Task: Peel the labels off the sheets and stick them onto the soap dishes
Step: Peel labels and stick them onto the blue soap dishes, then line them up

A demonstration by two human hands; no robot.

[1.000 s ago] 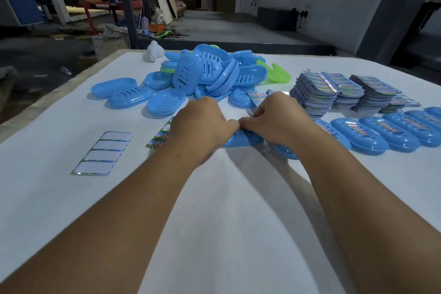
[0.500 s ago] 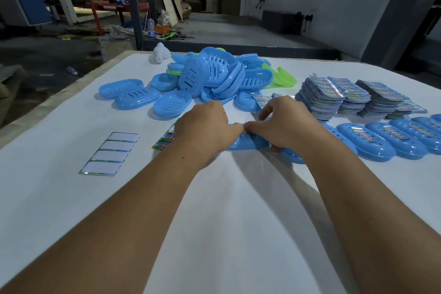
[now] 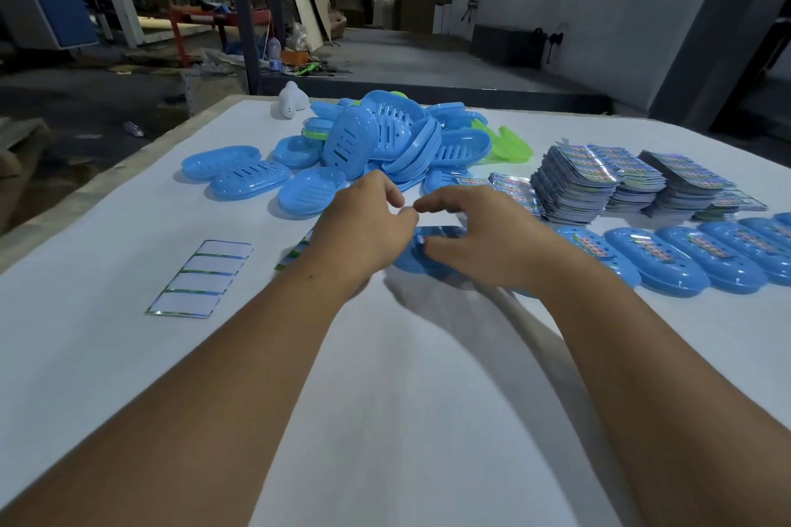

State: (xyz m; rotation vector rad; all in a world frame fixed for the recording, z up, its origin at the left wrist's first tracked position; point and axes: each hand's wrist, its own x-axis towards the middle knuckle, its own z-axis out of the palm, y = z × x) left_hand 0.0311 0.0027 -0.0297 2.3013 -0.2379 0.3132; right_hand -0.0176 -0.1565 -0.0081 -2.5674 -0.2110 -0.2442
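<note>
Hovering both hands over the centre soap dish (image 3: pixel 421 259), I hold my left hand (image 3: pixel 364 227) and right hand (image 3: pixel 479 240) loosely curled, empty, judging its label (image 3: pixel 441 232) seated.

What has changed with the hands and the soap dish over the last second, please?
Both hands have lifted off the soap dish: the left hand and right hand, earlier pressed together on it, now hover just above with fingers loosely curled and a small gap between them, uncovering the label on the dish. The dish itself, the empty backing sheet, the label stacks and the labelled dishes stayed put.
</note>
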